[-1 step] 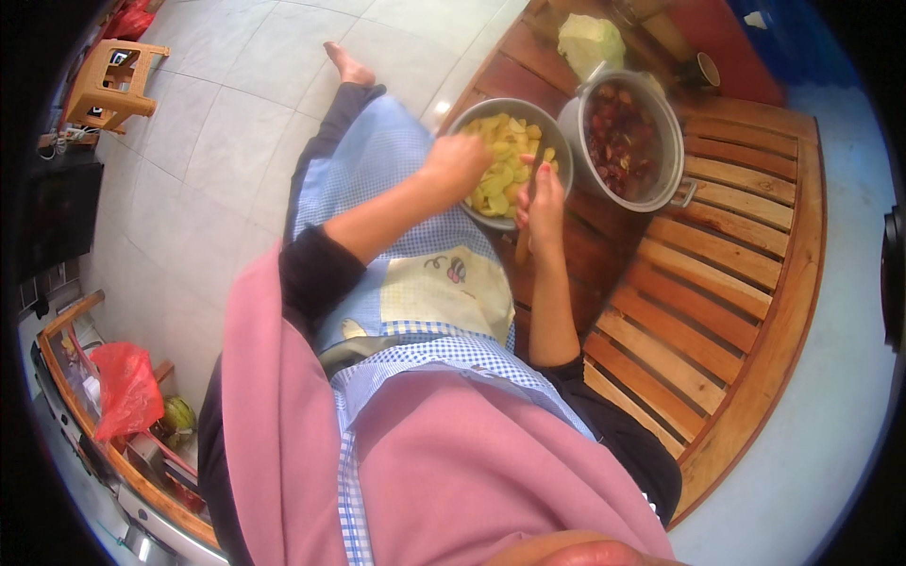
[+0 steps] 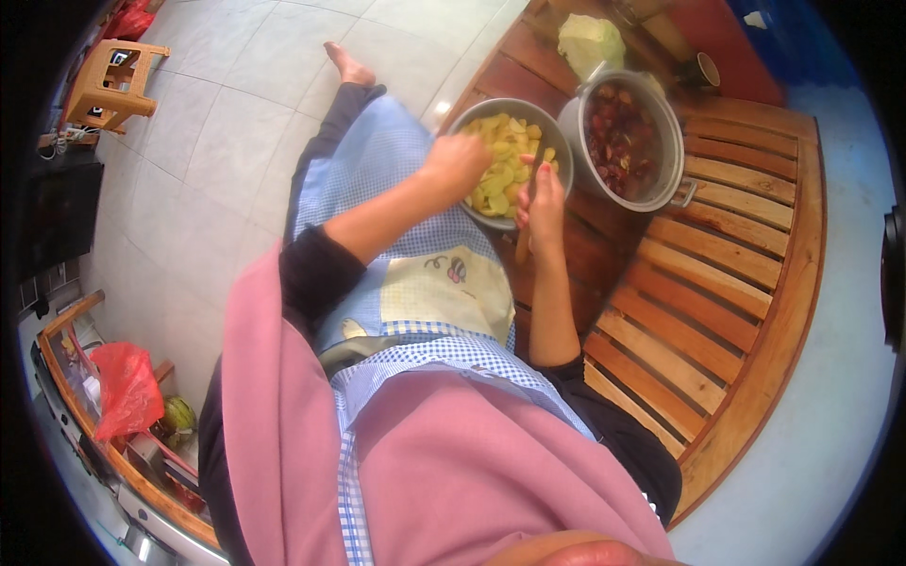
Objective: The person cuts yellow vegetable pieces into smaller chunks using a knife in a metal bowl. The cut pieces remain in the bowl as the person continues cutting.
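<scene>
A round metal bowl holds many thin yellow slices that look like potato. Over its left side is my left hand, closed with the fingers curled in; whatever it holds, if anything, is hidden. At the bowl's right side my right hand is wrapped round a knife. Its brown handle sticks out below the fist, and its blade points up over the slices. Close by on the right stands a deep metal pot filled with dark red, peeled-looking pieces that I cannot name for certain.
Both vessels stand on a slatted wooden bench along the blue wall. A pale green cabbage lies behind the pot. Across the tiled floor are a tan plastic stool and a red plastic bag on a wooden-framed rack.
</scene>
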A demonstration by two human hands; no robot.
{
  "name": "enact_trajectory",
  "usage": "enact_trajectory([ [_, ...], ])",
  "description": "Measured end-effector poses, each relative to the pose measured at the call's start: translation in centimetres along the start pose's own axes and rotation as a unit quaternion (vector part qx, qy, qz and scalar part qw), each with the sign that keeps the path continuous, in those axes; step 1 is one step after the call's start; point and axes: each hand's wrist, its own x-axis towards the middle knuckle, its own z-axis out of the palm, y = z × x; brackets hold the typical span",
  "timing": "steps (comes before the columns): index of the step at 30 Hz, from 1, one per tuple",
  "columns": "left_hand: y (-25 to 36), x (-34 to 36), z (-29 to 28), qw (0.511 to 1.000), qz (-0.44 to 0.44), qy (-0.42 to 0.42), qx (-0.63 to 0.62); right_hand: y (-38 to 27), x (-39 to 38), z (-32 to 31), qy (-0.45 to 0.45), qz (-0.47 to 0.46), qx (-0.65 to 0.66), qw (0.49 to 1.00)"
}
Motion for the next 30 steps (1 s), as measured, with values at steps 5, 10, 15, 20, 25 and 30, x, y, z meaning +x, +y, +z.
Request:
enact_trajectory([
  [5, -0.5, 0.8, -0.4, 0.993, -0.053, 0.06, -0.088, -0.1, 0.0, 0.1, -0.003, -0.004, -0.004, 1.0],
  [10, -1.9, 0.8, -1.2, 0.851, -0.098, 0.058, -0.513, -0.5, -0.5, 1.3, -0.007, -0.044, -0.053, 0.998],
  [15, -1.5, -0.2, -1.7, 0.729, -0.111, 0.012, -0.675, 0.2, -1.2, 2.5, 0.01, -0.189, -0.178, 0.966],
  [20, -0.8, -1.0, -1.7, 0.724, -0.104, 0.013, -0.682, 0.0, -0.8, 2.6, 0.033, -0.271, -0.276, 0.922],
  [25, -0.5, -1.3, -1.6, 0.725, -0.097, -0.005, -0.682, -0.9, -1.9, 3.2, 0.056, -0.304, -0.303, 0.901],
  [30, 0.0, -1.7, -1.4, 0.714, -0.078, -0.059, -0.694, -0.2, -1.6, 2.9, 0.073, -0.275, -0.282, 0.916],
])
